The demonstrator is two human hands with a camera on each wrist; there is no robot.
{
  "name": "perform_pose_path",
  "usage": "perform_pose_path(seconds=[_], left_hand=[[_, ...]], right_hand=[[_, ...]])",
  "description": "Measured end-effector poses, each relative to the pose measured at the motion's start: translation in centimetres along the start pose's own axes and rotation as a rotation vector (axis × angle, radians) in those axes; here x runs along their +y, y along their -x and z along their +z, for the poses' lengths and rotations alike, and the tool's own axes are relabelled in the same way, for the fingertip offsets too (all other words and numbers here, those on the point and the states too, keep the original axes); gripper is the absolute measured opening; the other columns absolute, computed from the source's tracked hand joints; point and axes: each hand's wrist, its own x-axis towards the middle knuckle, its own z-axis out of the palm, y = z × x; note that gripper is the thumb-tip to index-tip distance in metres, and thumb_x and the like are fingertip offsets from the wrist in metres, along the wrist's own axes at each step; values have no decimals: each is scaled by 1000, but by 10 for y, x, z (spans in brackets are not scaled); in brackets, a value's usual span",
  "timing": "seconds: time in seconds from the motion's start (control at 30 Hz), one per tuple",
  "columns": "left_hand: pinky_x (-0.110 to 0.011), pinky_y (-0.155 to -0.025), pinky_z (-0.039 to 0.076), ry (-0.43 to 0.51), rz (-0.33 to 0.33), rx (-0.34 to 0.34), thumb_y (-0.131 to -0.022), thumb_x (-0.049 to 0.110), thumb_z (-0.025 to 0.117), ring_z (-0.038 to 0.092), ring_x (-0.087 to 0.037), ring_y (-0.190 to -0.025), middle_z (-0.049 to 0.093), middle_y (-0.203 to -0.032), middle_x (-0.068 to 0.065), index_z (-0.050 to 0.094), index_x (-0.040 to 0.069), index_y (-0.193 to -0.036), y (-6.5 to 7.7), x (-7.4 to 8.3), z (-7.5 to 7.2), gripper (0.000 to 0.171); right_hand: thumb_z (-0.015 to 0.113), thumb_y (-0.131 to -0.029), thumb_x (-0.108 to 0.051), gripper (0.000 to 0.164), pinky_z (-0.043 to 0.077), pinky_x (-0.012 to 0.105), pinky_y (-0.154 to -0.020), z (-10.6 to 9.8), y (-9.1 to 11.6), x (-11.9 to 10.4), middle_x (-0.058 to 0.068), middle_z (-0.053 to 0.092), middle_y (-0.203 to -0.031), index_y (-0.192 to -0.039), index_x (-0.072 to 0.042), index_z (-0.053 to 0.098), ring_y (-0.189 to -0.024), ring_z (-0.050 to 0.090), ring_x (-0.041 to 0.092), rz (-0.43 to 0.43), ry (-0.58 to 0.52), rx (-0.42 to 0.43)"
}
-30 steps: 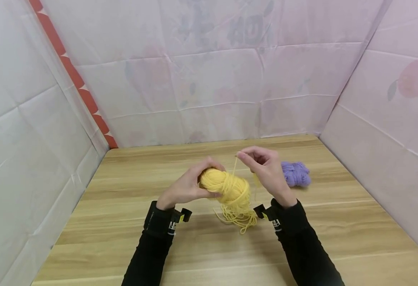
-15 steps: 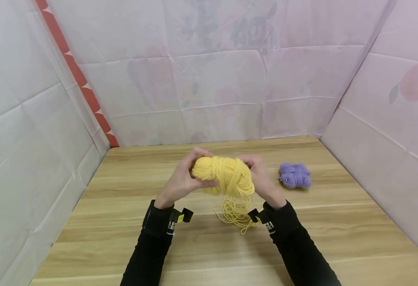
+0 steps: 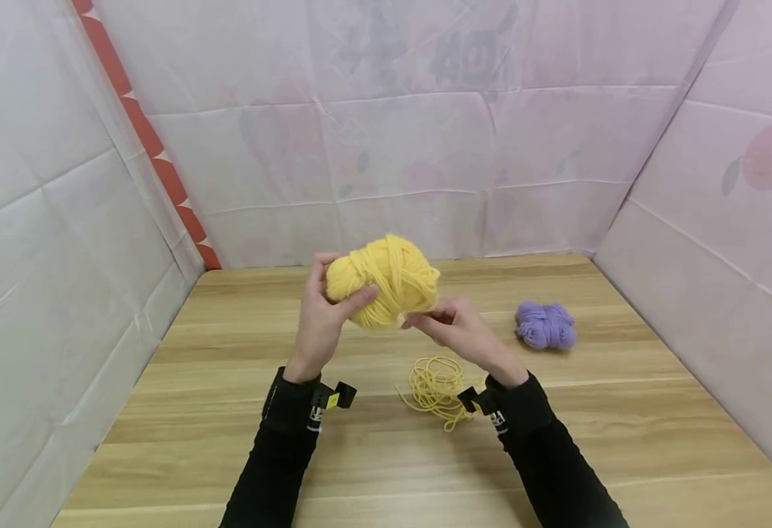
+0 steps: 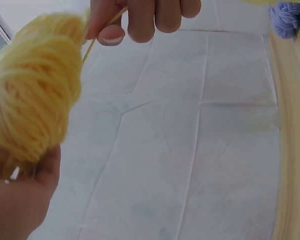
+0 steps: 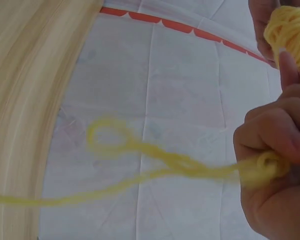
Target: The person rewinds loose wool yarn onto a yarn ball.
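My left hand holds a ball of yellow yarn above the table, thumb across its near side. Below the ball's right end, my right hand pinches a yarn strand between thumb and finger. In the left wrist view that strand runs from the ball to the right fingertips. The right wrist view shows a blurred loop of yarn trailing from the curled right fingers. A tangle of loose yellow yarn lies on the table beneath the hands.
A purple yarn skein lies on the wooden table to the right of my hands. Pale fabric walls enclose the table at the back and both sides.
The yellow ball has been raised and tilted by my left hand. My right hand dropped from above the ball to its side, then swung left beneath its right end, where it pinches the strand.
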Motion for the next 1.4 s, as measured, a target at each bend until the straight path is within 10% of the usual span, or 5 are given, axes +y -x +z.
perform_pose_path(seconds=[0.37, 1.1, 1.4], left_hand=[[-31, -78, 58, -18, 88, 277, -83, 3, 73, 64, -23, -98, 59, -113, -8, 43, 12, -116, -6, -5, -14, 46], [-29, -79, 56, -37, 244, 568, -79, 6, 77, 59, -26, -100, 55, -113, -11, 42, 8, -115, -9, 7, -60, 50], [-28, -77, 57, -19, 240, 568, -79, 5, 77, 60, -25, -99, 55, -113, -12, 44, 9, -114, -11, 9, -58, 48]], right_hand=[[55, -97, -10, 17, 30, 22, -35, -10, 8, -6, -1, 42, -55, -96, -6, 71, -42, 34, 3, -77, 13, -174], [59, -95, -8, 19, 37, 18, -42, -82, 51, -14, -5, 52, -61, -88, -22, 70, -47, 39, 2, -130, 254, -354], [63, -93, -16, 10, 52, 22, -66, -126, 74, 19, -5, 70, -84, -90, -16, 73, -75, 59, 2, 148, 408, -308]])
